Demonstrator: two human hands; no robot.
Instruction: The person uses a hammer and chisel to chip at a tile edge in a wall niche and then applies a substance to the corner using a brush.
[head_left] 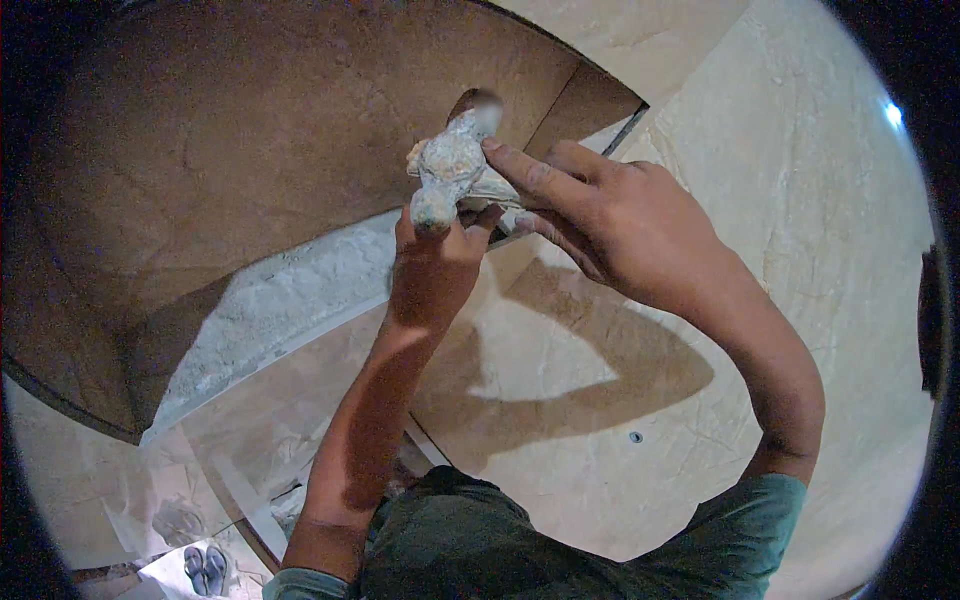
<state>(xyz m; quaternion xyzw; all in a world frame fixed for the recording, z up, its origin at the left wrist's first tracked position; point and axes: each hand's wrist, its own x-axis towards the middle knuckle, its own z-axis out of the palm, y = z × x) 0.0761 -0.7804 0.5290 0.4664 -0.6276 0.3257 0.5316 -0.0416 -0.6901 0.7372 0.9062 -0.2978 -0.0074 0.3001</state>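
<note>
Both my hands meet around a knobbed tool (450,165) crusted with pale mortar, near the upper middle of the head view. It has a rounded lower end, a bulging middle and a darker, partly blurred far end; its exact kind is unclear. From below, my left hand (437,270) is closed around it, with the gripped part hidden in the fist. My right hand (635,220) comes in from the right. Its index fingertip touches the tool's side, and its thumb lies lower. Between that finger and thumb a pale, flat piece (493,186) shows, too covered to name.
A brown stone-patterned panel (250,130) with a dark rim fills the upper left. Rough whitish mortar (290,290) borders its lower edge. Cream marbled tiles (800,300) stretch across the right, with a small round fitting (635,437). Dark slippers (205,570) rest at the lower left.
</note>
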